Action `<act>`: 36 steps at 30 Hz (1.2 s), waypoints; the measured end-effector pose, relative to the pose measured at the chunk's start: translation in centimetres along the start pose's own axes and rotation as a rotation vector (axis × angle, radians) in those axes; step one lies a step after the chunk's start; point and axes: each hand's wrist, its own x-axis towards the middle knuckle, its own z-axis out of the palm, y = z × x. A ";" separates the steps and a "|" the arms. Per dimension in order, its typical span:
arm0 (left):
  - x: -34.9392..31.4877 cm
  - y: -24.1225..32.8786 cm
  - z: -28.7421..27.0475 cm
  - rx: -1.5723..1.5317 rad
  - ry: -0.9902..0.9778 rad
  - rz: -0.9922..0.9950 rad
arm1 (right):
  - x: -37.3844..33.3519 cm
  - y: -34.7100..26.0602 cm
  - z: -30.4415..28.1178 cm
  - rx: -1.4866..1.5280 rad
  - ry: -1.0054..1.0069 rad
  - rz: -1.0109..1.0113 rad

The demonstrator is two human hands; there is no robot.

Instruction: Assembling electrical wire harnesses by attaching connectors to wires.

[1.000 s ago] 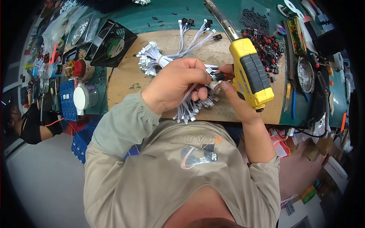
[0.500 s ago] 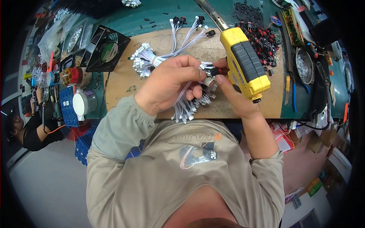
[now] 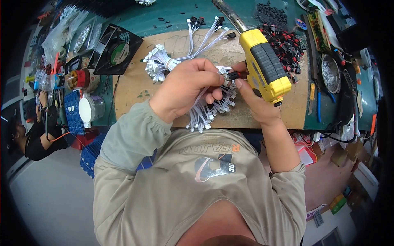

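My left hand (image 3: 186, 84) is closed, pinching a thin white cable (image 3: 200, 95) near its connector end. My right hand (image 3: 256, 98) grips a small black and red part (image 3: 234, 76) between thumb and fingertips, right beside my left fingertips. The exact contact between part and cable is too small to make out. A yellow tool (image 3: 273, 86) with a ribbed black grip and metal nozzle stands in front of my right hand and hides some of its fingers. What holds that tool up does not show. Under my hands lies a bunch of white connector cables (image 3: 201, 117).
A tied bundle of white cables (image 3: 156, 65) and several cables with black ends (image 3: 230, 35) lie on the brown board (image 3: 131, 92). Red and black parts (image 3: 287, 53) are heaped at right. A black fan (image 3: 117, 51) and lidded tub (image 3: 89, 110) stand left; another person (image 3: 41, 141) sits beyond.
My fingertips have shifted slightly, and the black and red part is turned a little differently in my right fingers. The surroundings appear slightly shifted in view.
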 end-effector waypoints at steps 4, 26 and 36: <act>0.1 0.2 0.0 0.057 0.040 0.014 | 0.1 0.6 -0.4 -0.043 -0.007 -0.024; 2.4 0.7 -2.2 0.001 0.223 0.187 | -8.8 2.5 -4.5 -0.186 -0.005 0.048; 2.4 0.6 -2.2 -0.035 0.223 0.185 | -8.4 2.3 -4.3 -0.086 -0.021 0.044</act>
